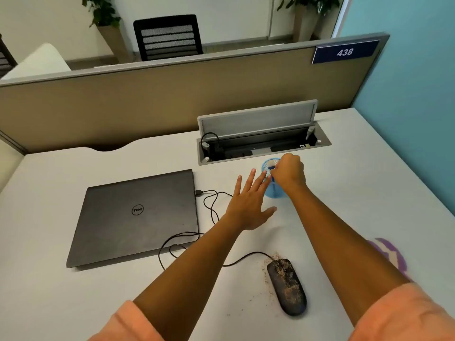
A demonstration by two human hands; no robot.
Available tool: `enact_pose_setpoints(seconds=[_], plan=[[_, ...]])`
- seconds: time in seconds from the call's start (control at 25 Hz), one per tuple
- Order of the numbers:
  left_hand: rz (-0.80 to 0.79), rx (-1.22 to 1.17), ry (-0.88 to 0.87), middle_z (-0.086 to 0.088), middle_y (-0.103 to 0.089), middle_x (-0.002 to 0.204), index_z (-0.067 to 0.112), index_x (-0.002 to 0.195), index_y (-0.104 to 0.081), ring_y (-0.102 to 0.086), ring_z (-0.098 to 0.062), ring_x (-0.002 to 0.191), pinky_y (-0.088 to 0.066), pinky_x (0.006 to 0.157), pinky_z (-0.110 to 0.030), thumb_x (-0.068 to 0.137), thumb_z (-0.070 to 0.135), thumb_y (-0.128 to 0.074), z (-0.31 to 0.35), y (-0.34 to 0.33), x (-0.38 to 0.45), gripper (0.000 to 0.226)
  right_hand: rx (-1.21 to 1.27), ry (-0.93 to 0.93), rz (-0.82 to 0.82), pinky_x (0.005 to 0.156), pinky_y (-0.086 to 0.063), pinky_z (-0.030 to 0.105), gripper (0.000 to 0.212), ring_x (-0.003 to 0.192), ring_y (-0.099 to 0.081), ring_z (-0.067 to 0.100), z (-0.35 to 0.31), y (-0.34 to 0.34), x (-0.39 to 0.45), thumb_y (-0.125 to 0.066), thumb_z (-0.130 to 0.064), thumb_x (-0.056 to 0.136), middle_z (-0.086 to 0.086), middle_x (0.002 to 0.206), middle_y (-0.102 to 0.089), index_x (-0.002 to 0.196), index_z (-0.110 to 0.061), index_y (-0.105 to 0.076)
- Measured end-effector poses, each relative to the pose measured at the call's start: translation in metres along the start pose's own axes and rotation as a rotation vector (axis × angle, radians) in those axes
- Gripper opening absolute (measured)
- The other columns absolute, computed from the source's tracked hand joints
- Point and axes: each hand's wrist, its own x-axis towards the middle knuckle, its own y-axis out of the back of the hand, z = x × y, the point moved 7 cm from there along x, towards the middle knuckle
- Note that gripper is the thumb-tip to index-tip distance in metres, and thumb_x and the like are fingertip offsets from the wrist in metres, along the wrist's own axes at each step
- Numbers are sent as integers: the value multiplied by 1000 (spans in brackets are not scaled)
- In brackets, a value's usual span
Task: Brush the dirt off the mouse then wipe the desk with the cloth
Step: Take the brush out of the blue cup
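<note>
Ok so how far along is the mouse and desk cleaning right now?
Nothing looks done yet: the mouse is covered in dirt, with crumbs on the desk beside it. In hand: the right hand grips the brush in the blue cup; the left hand is open alongside. Left: brushing, then wiping with the purple cloth.

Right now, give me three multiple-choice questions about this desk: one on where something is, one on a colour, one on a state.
1. Where does the mouse lie?
A. on the laptop
B. on the desk, right of the laptop
C. in the cable box

2. What colour is the mesh cup?
A. blue
B. red
C. black

3. How is the laptop?
A. open
B. lid closed
C. standing on edge

Answers: 1 B, it sits on the desk near the front edge; 2 A, its mesh shows blue beneath the right hand; 3 B, the lid lies flat, logo up.
</note>
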Motion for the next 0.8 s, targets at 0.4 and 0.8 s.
enact_pose_setpoints(seconds=[0.4, 0.8], plan=[[-9, 72, -18, 1, 8, 166, 24, 159, 2, 19, -24, 150, 17, 117, -51, 99, 62, -33, -7, -6, 2, 80, -19, -96, -15, 94, -51, 38, 57, 115, -61, 35, 2, -11, 10, -74, -31, 82, 18, 130, -60, 127, -2, -54], [56, 63, -14, -1, 10, 166, 20, 159, 4, 20, -24, 150, 12, 120, -50, 97, 62, -38, -9, 3, -3, 86, 136, 5, 168, 69, -48, 24, 40, 92, -70, 29, 7, 42, -8, -69, -33, 86, 16, 110, -71, 110, 0, -69]])
